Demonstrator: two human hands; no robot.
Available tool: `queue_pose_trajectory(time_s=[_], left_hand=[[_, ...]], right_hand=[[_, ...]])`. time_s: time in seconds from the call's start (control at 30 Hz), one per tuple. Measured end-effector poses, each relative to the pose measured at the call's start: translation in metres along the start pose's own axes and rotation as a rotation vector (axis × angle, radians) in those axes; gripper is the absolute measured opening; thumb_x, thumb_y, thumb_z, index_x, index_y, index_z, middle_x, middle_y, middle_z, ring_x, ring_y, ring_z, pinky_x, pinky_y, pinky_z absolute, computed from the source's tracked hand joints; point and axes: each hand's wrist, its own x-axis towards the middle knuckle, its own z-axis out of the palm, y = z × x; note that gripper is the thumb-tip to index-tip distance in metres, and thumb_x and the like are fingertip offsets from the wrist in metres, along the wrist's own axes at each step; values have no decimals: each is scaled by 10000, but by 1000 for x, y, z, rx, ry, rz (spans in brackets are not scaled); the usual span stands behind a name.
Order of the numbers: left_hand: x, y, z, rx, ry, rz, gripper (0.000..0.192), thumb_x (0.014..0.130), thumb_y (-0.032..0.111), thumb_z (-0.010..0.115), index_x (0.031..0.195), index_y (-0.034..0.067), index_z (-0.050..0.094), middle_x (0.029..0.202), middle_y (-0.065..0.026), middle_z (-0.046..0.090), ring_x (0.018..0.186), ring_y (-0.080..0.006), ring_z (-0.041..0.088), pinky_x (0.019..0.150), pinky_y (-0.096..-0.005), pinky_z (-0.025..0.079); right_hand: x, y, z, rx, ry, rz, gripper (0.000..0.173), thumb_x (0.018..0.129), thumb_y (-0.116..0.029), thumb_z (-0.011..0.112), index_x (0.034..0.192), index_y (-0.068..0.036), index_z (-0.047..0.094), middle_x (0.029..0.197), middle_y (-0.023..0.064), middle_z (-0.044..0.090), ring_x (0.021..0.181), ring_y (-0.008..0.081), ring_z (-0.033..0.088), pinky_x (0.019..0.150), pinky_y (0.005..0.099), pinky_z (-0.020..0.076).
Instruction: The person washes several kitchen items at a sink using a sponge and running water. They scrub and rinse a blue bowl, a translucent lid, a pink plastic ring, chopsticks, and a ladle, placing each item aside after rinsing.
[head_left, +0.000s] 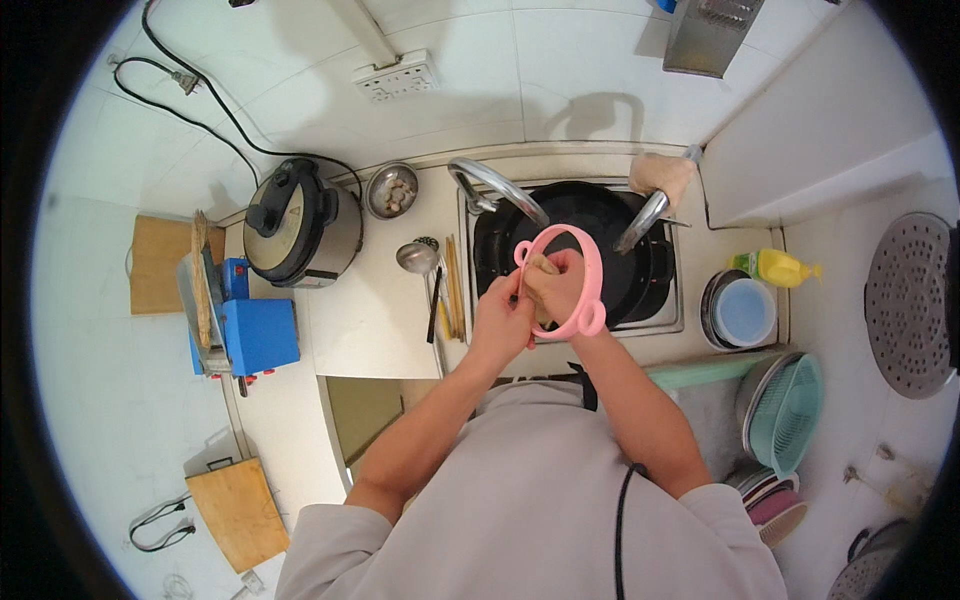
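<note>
A pink plastic ring-shaped item with small loops on its rim is held up over the near side of the sink. My left hand grips its left side. Inside the ring is my right hand, pressing a tan cloth or sponge against the inner left wall. Below and beyond the hands, a large black pan lies in the sink, with another dark vessel partly under it. The faucet spout ends just above the ring. Part of the ring's left side is hidden by my fingers.
Left of the sink lie a ladle, chopsticks, a metal bowl with food bits and a pressure cooker. At right stand stacked bowls, a yellow bottle and a green plastic basket. A metal pipe slants over the sink.
</note>
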Motion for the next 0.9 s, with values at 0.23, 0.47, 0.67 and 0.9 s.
queue_pose_trajectory(time_s=[0.23, 0.47, 0.67, 0.9], left_hand=[[-9, 3, 2, -108, -15, -45, 258, 993, 18, 503, 1220, -31, 617, 974, -93, 551, 548, -150, 596, 425, -295, 486], [-12, 15, 7, -276, -90, -162, 207, 962, 18, 517, 1138, -28, 614, 810, -73, 575, 526, -141, 579, 417, -296, 464], [-9, 15, -3, -174, -190, -318, 199, 904, 54, 575, 1076, -39, 611, 713, -51, 571, 554, -146, 575, 466, -313, 497], [11, -21, -28, -123, -227, -19, 631, 893, 92, 652, 1460, 19, 385, 1337, -145, 501, 944, -192, 642, 745, -331, 560]], right_hand=[[-26, -76, 0, -97, 467, -278, 160, 831, -152, 712, 889, -12, 659, 832, 112, 662, 693, 207, 651, 666, 347, 535], [-30, -96, -1, 105, 596, -273, 266, 853, -135, 736, 1006, 19, 581, 835, 71, 640, 696, 147, 626, 645, 289, 518], [-20, -68, -19, -16, 392, -307, 210, 868, -123, 751, 1037, -19, 683, 860, 58, 718, 776, 108, 655, 704, 266, 532], [-6, -77, -33, -197, 194, -340, 177, 836, -96, 760, 974, -14, 684, 837, 51, 705, 765, 87, 629, 707, 268, 520]])
